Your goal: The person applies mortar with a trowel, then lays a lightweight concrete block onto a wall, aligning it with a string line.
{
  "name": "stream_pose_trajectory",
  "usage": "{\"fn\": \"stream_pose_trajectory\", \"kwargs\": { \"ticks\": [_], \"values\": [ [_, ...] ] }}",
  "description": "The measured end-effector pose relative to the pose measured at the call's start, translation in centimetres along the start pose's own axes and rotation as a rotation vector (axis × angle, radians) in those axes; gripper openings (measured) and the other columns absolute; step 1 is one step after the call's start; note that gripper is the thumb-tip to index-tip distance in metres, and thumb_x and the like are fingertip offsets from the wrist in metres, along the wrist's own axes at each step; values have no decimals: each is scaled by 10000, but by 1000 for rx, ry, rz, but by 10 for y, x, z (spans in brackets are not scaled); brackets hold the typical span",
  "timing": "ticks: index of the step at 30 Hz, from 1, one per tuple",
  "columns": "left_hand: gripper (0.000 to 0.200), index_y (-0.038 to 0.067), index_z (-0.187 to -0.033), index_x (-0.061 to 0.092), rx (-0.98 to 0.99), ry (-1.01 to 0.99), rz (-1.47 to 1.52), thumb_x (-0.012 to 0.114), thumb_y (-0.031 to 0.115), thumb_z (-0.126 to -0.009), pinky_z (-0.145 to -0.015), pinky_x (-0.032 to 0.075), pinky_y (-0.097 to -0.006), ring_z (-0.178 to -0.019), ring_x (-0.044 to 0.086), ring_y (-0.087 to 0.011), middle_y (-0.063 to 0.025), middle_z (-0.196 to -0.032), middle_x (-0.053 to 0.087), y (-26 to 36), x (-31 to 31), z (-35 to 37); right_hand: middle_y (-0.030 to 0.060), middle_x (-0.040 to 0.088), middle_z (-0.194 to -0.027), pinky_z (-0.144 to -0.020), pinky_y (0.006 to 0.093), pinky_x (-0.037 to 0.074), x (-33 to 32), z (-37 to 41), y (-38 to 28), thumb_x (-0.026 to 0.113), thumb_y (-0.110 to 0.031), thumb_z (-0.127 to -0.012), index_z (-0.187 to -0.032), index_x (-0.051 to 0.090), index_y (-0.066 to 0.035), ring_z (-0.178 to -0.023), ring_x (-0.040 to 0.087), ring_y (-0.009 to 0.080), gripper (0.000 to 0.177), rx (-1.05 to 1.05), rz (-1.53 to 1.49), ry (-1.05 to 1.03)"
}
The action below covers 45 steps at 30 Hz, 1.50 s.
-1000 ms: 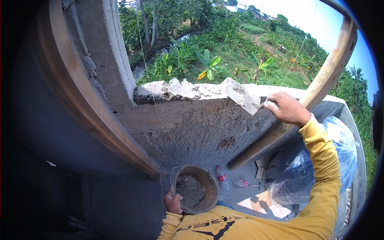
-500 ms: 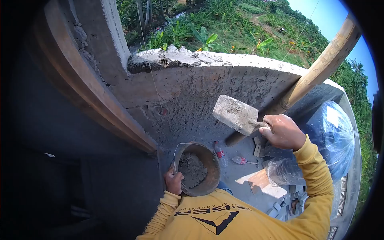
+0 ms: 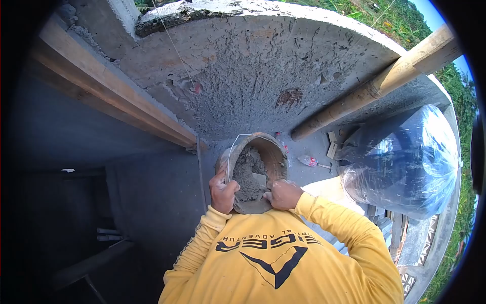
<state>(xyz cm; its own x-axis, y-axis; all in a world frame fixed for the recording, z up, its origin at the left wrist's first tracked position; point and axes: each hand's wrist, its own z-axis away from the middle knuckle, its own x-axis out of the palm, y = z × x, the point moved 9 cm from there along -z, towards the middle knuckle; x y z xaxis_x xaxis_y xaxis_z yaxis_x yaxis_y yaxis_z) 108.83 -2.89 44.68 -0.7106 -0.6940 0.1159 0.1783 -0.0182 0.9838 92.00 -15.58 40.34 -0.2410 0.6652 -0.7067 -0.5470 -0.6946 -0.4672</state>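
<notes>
- At centre frame, my left hand [image 3: 223,192] gripped the near rim of the bucket [image 3: 275,154]. The fingers were curled shut over the edge and the thumb was pressed to the outside.
- Just right of it, my right hand [image 3: 283,195] was closed in a fist at the same rim. The handle inside it was hidden, but the blade of the trowel [image 3: 259,179] showed beyond the knuckles, sunk into the mortar [image 3: 245,169].
- The bucket sat tilted toward me, just above my yellow shirt and low against the foot of the wall [image 3: 253,76]. It looked roughly half full of grey mortar, heaped to the left side.
- The wall filled the upper middle of the frame under a rough, scratched coat, with a bare brownish patch right of centre and a ragged, unfinished top edge.
- By my reading, the first coat was largely on. The patch, the top edge and any smoothing remained, and there was mortar enough for several more loads.
- A string [image 3: 169,38] ran down the wall at upper left, beside a wooden plank [image 3: 111,99] that slanted toward the bucket.
- A bamboo pole [image 3: 364,93] leaned across the upper right, and a bulging plastic bag [image 3: 410,157] sat below it at right.
</notes>
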Motion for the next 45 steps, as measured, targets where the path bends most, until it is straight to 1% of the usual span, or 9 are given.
{"fn": "stream_pose_trajectory", "kwargs": {
  "ticks": [5,9,15,19,24,31,35,43,45],
  "values": [
    [701,-137,-1410,584,77,33,-117,542,-26,-719,-1103,445,-299,-1259,631,-223,-189,-1403,661,-2,-1,12,329,713,-885,-827,586,549,-17,23,-1,643,-329,-960,-927,728,53,-894,708,496,393,23,-106,37],
    [716,-135,-1422,578,97,26,-108,534,-34,-715,-1094,450,-293,-1282,615,-216,-180,-1429,646,-4,11,14,197,705,-953,-750,528,558,-48,51,-4,689,-264,-948,-1040,658,-38,-821,705,434,246,-181,49,479],
    [727,-126,-1438,570,39,28,-44,526,-38,-718,-1087,448,-279,-1283,608,-203,-164,-1431,645,-27,19,14,179,713,-973,-723,509,578,-65,69,7,708,-306,-949,-1061,645,-32,-793,726,415,303,-85,95,399],
    [713,-123,-1440,566,12,-8,-39,517,-43,-733,-1084,451,-282,-1234,628,-201,-149,-1369,680,-29,32,15,228,744,-897,-765,528,579,-30,62,58,685,-344,-957,-946,714,-20,-848,730,448,325,105,149,-3],
    [691,-126,-1419,582,20,-35,-50,517,-39,-737,-1099,444,-300,-1242,620,-209,-164,-1380,672,-22,44,10,220,717,-796,-696,516,566,-97,97,65,701,-323,-942,-853,728,-29,-752,715,434,308,65,209,315],
    [605,-128,-1337,634,0,-79,-108,572,21,-753,-1090,439,-306,-1227,627,-242,-210,-1359,691,-7,69,2,295,722,-920,-837,561,554,-21,64,47,664,-333,-980,-973,721,13,-914,711,480,351,92,-26,-82],
    [698,-128,-1444,561,7,-78,-92,529,-38,-752,-1085,450,-286,-1252,604,-191,-157,-1403,660,-14,66,-5,300,726,-983,-891,568,534,-9,43,67,638,-353,-1001,-1090,732,16,-975,694,498,391,-62,-337,1],
    [690,-96,-1431,589,-99,133,169,513,-34,-748,-1006,488,-276,-1123,645,-186,-117,-1308,695,-44,52,-11,236,722,-853,-804,519,532,-95,57,105,624,-332,-1019,-1027,738,33,-840,692,450,382,-53,-389,-71],
    [657,-102,-1387,628,-133,198,270,535,-18,-742,-944,504,-270,-1086,640,-182,-113,-1272,710,-55,50,-10,157,685,-755,-713,455,521,-140,59,107,632,-297,-1018,-944,708,36,-716,668,337,349,-110,-358,-24]
  ]
}}
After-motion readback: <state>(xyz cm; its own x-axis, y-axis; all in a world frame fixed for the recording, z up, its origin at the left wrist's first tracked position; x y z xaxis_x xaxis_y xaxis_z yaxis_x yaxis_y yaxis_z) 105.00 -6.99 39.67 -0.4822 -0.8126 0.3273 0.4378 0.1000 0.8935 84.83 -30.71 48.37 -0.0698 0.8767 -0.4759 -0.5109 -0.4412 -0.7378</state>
